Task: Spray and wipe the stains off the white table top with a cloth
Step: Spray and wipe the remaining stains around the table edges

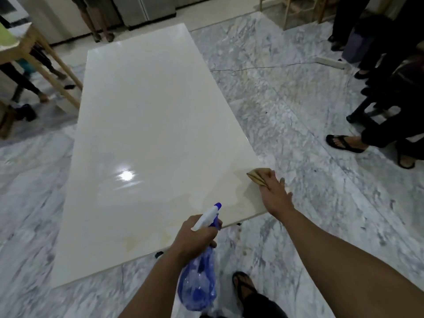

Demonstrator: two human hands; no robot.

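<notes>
Nearest the camera, at six o'clock, hung a clear blue plastic spray bottle point(198, 281), rounded and glossy, its white head and blue nozzle tip pointing toward one o'clock over the table. Around its neck the left hand point(197, 239) was clenched, fingers wrapped at the trigger, though whether the trigger was squeezed could not be made out. Beside it, at five o'clock, a foot in a black sandal point(243, 286) stood on the grey-veined marble floor point(298, 115).

Filling the middle was the white table top point(146, 115), a long smooth rectangle, glossy enough to mirror a ceiling light as a bright spot near its centre. Faint yellowish stains point(146, 240) lay along the near edge, just left of the left hand, and a pale wet-looking patch spread between the nozzle and the table's right edge.

At three o'clock the right hand point(276, 196) lay flat at the near right corner of the table, palm down, fingers straight and spread. Under the fingertips sat a tan cloth point(258, 176), soft and crumpled into a rough wedge, its point poking out toward nine o'clock; the cloth touched the table surface right at its edge, ahead of the knuckles.

Toward two o'clock, well apart from the table, stood several people's legs point(385, 134) in dark trousers and sandals; a pale wooden table leg point(57, 65) crossed at ten o'clock.
</notes>
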